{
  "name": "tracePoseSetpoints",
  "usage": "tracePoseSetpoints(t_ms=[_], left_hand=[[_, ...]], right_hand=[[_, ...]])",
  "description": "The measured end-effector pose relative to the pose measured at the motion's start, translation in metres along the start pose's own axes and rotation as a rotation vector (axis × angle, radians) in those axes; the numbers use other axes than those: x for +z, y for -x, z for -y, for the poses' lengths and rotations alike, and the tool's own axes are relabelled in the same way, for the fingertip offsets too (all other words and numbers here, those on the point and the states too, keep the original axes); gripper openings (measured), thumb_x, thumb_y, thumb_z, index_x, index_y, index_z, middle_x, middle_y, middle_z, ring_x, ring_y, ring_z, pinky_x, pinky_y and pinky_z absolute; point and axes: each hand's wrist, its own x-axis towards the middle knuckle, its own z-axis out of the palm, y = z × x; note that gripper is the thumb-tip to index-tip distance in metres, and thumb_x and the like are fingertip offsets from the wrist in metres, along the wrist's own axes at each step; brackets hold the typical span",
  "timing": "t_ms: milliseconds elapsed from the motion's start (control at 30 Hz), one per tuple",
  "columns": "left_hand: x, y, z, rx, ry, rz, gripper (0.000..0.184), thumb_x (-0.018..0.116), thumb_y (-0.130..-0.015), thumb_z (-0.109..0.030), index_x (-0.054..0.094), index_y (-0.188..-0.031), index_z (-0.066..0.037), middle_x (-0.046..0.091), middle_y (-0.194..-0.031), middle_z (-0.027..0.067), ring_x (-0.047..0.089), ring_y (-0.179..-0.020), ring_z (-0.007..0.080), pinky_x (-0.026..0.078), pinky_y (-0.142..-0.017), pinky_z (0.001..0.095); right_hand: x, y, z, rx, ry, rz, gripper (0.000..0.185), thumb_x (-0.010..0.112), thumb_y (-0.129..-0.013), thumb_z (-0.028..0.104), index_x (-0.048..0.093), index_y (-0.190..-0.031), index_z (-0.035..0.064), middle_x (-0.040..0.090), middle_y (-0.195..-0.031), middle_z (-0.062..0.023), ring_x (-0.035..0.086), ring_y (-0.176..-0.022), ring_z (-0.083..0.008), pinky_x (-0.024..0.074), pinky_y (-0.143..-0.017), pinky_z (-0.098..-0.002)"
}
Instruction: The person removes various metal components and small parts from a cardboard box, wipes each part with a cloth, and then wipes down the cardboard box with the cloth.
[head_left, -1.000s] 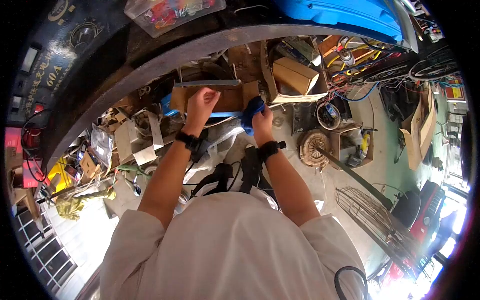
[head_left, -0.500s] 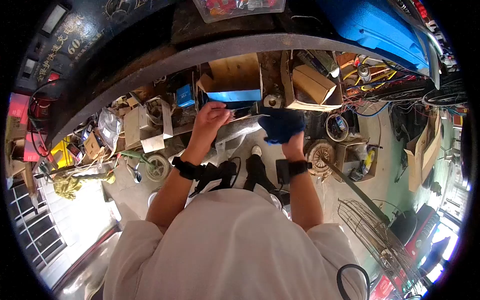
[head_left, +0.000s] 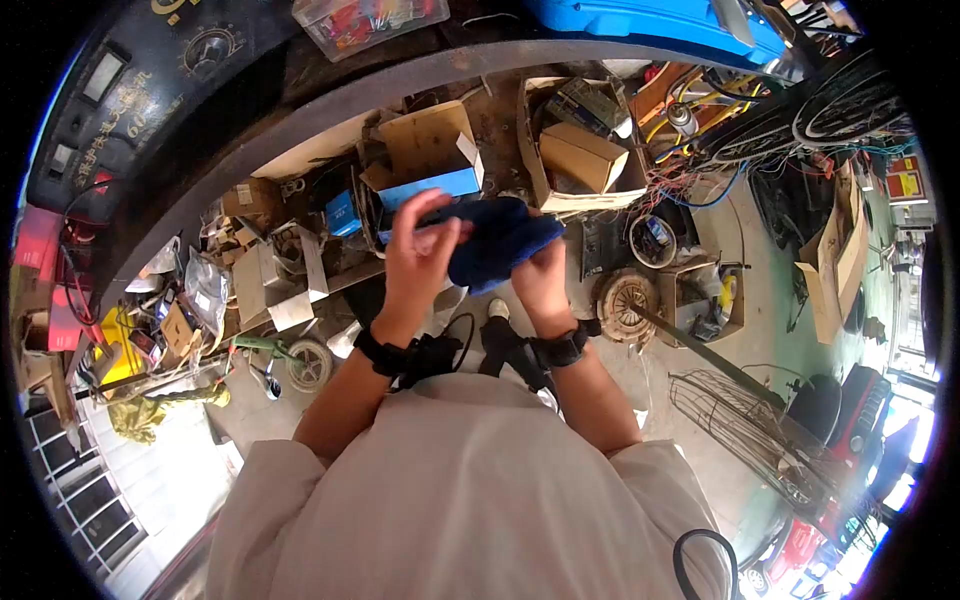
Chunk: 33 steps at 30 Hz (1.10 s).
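A dark blue cloth (head_left: 500, 240) hangs bunched in front of my body, beneath the shelf edge. My right hand (head_left: 541, 283) has its fingers closed round the cloth's right side. At the cloth's left edge, my left hand (head_left: 420, 250) shows fingers bent and spread apart; its fingertips come close to the fabric, and whether they touch it I cannot tell. Anything under or inside the cloth is hidden. Just beyond my hands stands an opened cardboard box (head_left: 432, 150) with a blue front flap.
A cardboard box with packages (head_left: 545, 190) sits to the right of the blue-flapped box. The dark shelf edge (head_left: 400, 85) curves across above. A small blue box (head_left: 343, 214) lies left. On the floor are a round ribbed part (head_left: 627, 303), a wire basket (head_left: 725, 425) and a small wheel (head_left: 310, 366).
My right hand has brought the cloth left, up against my left hand. My left fingers, pinched together before, are now spread. The view has shifted, so the boxes sit further left.
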Motion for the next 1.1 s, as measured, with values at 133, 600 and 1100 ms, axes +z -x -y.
tracePoseSetpoints(t_ms=[133, 600, 1100], left_hand=[[-0.021, -0.009, 0.024, 0.195, -0.523, 0.224, 0.034, 0.052, -0.093, -0.014, 0.047, -0.126, -0.005, 0.053, -0.119, 0.0090, 0.054, -0.106, 0.0186, 0.040, -0.093, 0.0288], [-0.011, 0.009, -0.024, -0.250, 0.013, 0.076, 0.034, 0.047, -0.096, -0.033, 0.055, -0.102, -0.001, 0.051, -0.092, -0.0022, 0.045, -0.085, 0.0082, 0.037, -0.080, 0.0224], [-0.006, 0.005, -0.051, -0.033, -0.269, 0.297, 0.022, 0.064, -0.082, -0.003, 0.050, -0.099, 0.000, 0.062, -0.090, 0.0054, 0.058, -0.084, 0.0095, 0.047, -0.074, 0.0236]], right_hand=[[-0.003, 0.006, 0.009, 0.069, -0.047, 0.144, 0.022, 0.053, -0.083, -0.006, 0.054, -0.105, -0.0011, 0.061, -0.099, -0.0045, 0.056, -0.089, -0.0115, 0.0461, -0.079, -0.0265], [0.002, 0.003, 0.004, 0.120, -0.116, 0.161, 0.021, 0.059, -0.083, -0.001, 0.058, -0.104, -0.0037, 0.064, -0.096, -0.0070, 0.059, -0.087, -0.0122, 0.0470, -0.078, -0.0248], [0.002, 0.004, 0.036, -0.159, 0.238, 0.184, 0.013, 0.062, -0.075, -0.006, 0.058, -0.086, 0.0001, 0.063, -0.081, -0.0035, 0.058, -0.074, -0.0103, 0.0457, -0.067, -0.0244]])
